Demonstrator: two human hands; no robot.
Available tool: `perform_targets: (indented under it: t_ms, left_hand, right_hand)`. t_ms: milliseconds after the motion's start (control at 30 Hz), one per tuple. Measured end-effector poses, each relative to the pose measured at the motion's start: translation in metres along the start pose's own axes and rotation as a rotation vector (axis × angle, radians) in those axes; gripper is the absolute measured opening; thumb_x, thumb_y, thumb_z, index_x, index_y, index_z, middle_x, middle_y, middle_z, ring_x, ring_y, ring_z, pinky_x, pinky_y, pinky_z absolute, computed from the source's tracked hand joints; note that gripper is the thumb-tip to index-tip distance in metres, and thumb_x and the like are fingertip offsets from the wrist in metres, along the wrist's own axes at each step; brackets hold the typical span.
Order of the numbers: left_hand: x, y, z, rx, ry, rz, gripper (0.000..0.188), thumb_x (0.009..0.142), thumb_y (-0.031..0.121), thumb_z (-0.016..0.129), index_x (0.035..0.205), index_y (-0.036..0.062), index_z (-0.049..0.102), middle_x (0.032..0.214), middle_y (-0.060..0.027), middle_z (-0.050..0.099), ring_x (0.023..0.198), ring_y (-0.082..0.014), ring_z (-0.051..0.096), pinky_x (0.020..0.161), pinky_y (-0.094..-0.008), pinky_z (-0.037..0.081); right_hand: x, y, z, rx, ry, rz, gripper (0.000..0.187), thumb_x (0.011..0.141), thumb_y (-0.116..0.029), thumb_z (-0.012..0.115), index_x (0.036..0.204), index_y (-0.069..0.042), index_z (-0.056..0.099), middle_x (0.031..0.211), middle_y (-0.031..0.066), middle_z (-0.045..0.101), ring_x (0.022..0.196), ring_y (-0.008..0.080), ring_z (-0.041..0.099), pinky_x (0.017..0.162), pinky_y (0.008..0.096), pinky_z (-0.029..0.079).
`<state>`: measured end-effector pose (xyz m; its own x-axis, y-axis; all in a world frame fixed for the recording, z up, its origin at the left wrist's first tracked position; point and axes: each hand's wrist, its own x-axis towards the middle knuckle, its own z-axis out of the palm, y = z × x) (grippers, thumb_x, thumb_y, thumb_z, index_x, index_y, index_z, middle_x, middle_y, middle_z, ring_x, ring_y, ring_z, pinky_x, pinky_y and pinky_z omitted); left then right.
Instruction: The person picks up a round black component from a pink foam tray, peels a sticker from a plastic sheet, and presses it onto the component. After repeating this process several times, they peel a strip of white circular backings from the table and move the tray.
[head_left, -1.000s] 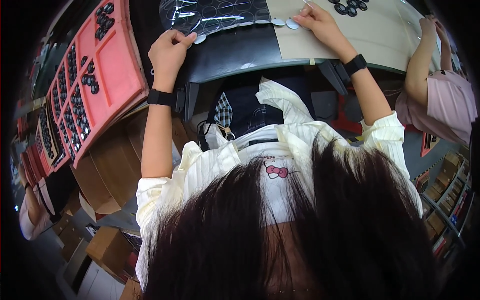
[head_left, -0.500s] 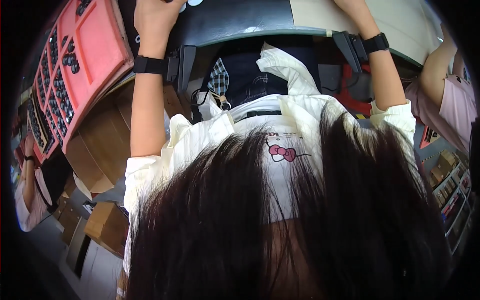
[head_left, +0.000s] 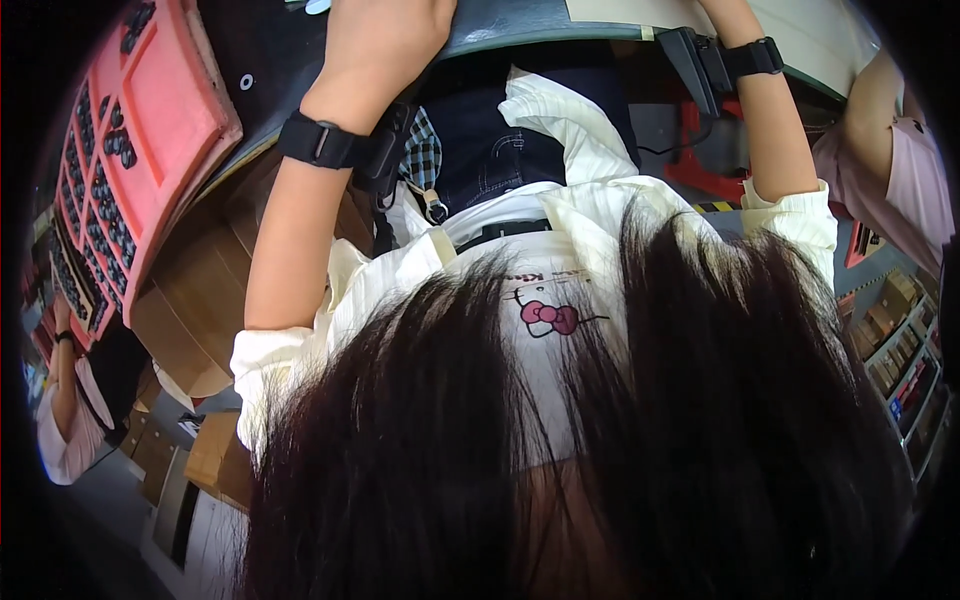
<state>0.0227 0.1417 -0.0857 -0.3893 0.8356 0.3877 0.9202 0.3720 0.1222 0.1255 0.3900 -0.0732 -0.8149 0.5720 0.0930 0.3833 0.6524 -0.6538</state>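
My left hand is over the near edge of a dark tabletop; its fingers run past the top of the view, so what they hold is hidden. Just left of it, a pale rounded piece shows at the upper border. A small white ring lies on the dark surface farther left. Of my right hand, only the part by the wrist shows, beside a cream-coloured sheet on the table. Both wrists wear black straps with dark box-shaped devices.
At the left stands a pink compartment tray holding many small dark pieces. Cardboard boxes are below it. A person's arm shows at far left, another person's pink sleeve at right. Shelves stand at lower right.
My left hand has moved right and nearer to my body, its forearm now slanting inward. The small ring shows more plainly. My right hand has slipped further out at the top.
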Motion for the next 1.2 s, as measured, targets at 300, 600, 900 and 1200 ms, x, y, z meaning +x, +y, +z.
perform_targets:
  t_ms: [300,600,900,1200]
  left_hand:
    - [-0.006,0.016,-0.007,0.265,-0.060,0.047,0.036,0.079,0.044,0.056,0.099,0.0144,0.061,0.092,-0.0085,0.062,0.087,-0.0301,0.058,0.084,-0.0479,0.041]
    - [-0.010,0.006,-0.002,-0.663,0.185,-0.023,0.043,0.072,0.023,0.063,0.113,0.0107,0.055,0.119,-0.0130,0.051,0.112,-0.0271,0.047,0.094,-0.0383,0.035]
    - [-0.013,0.012,-0.020,0.056,-0.137,-0.075,0.056,0.075,0.041,0.060,0.122,0.0134,0.048,0.127,-0.0068,0.047,0.120,-0.0249,0.041,0.097,-0.0453,0.030]
    - [-0.024,0.006,-0.034,0.042,-0.240,-0.120,0.053,0.079,0.025,0.060,0.126,0.0092,0.042,0.131,-0.0062,0.043,0.123,-0.0250,0.037,0.101,-0.0442,0.026]
  right_hand:
    - [-0.048,-0.041,0.023,-0.245,0.086,-0.894,0.050,0.076,-0.017,0.061,0.121,-0.004,0.043,0.120,0.0167,0.047,0.115,0.0292,0.042,0.097,0.0405,0.030]
    - [-0.052,-0.047,0.014,-0.361,-0.283,-0.786,0.056,0.080,-0.027,0.056,0.127,-0.002,0.037,0.117,0.0154,0.049,0.117,0.0295,0.040,0.099,0.0458,0.027]
    - [-0.047,-0.026,0.032,-0.434,-0.157,-0.882,0.056,0.083,-0.039,0.050,0.131,-0.015,0.036,0.131,0.0030,0.041,0.122,0.0156,0.036,0.104,0.0393,0.021]
    - [-0.022,0.004,0.001,-0.545,-0.150,-0.672,0.053,0.084,-0.041,0.047,0.131,-0.019,0.036,0.134,0.0014,0.037,0.124,0.0143,0.033,0.105,0.0428,0.018]
